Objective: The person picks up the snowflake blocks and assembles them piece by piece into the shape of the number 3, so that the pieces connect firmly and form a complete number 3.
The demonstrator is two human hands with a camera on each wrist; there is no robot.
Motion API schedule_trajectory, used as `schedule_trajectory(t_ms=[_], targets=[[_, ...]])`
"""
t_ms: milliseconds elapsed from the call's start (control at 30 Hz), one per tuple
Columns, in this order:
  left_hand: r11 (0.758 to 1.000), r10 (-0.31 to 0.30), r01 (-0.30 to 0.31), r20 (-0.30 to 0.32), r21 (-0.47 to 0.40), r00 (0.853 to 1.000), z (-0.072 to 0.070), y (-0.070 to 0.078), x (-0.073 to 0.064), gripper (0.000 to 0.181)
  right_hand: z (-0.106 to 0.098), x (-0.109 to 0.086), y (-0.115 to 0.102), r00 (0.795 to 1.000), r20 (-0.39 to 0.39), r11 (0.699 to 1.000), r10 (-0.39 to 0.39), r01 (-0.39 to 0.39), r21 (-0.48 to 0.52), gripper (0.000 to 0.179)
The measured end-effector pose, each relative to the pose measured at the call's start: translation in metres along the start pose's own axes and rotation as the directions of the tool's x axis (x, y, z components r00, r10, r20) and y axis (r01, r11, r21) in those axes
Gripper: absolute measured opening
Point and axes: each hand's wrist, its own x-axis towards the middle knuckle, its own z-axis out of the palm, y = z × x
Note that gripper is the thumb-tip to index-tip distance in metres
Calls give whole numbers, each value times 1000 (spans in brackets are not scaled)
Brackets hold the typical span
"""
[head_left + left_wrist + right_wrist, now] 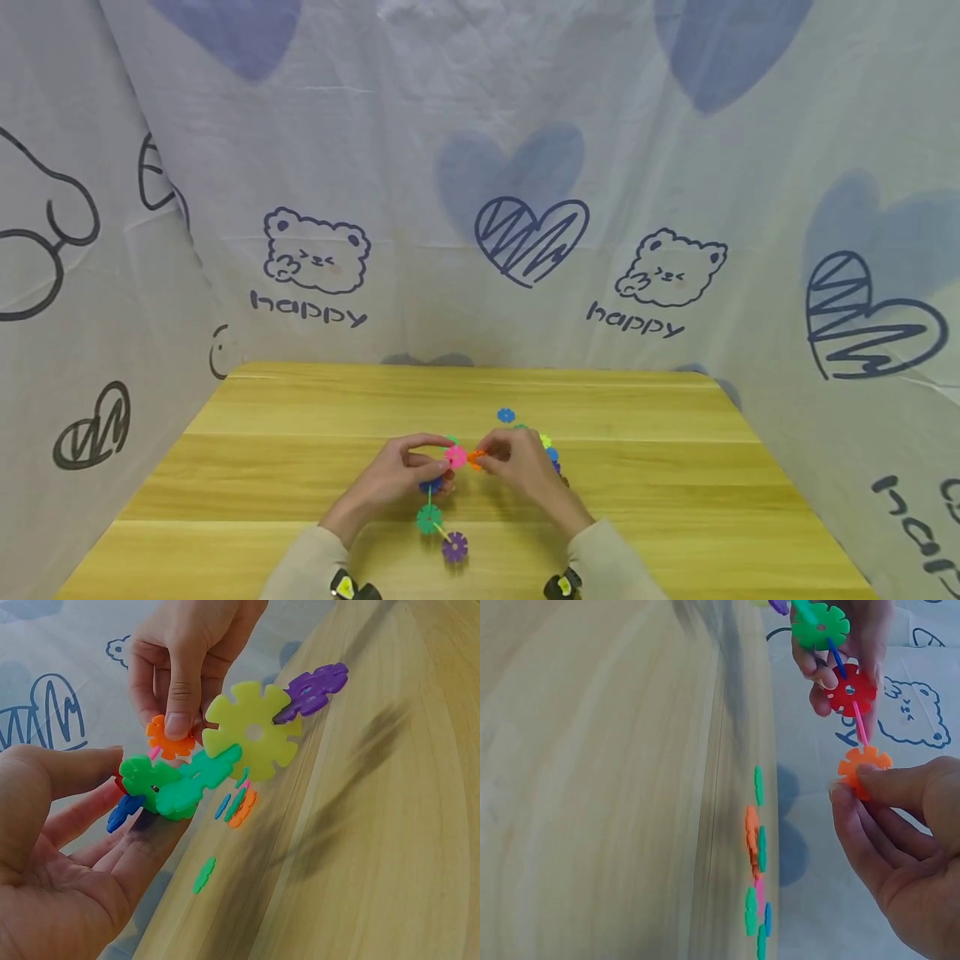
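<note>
My left hand holds a chain of notched plastic snowflake discs, its fingers around the red disc and the green disc. From there the chain runs through a yellow disc to a purple disc at its near end. A pink disc sits in the red one, seen edge-on in the right wrist view. My right hand pinches an orange disc between thumb and fingers. The pink disc's edge meets the orange disc's rim.
Loose snowflake discs lie on the wooden table beyond and beside my right hand, among them a blue disc and a yellow-green disc. A printed cloth hangs behind the table and along its sides.
</note>
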Motion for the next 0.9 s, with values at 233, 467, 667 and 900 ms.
schedule_trajectory(t_ms=[233,467,667,900], targets=[[1000,-6,6,-7,-14,1000,0,0,-1,53,2,-1,-2,1000,-28,1000,-12,11,-26,5],[1000,-8,8,-11,-1,1000,2,0,-1,55,4,-1,1,998,-52,1000,-23,22,-22,6],[1000,-20,20,-24,-2,1000,4,2,0,54,6,-1,0,997,-60,999,-42,40,-28,7],[1000,-16,16,-29,3,999,4,2,2,48,6,1,-3,996,-81,999,-47,45,-26,3]])
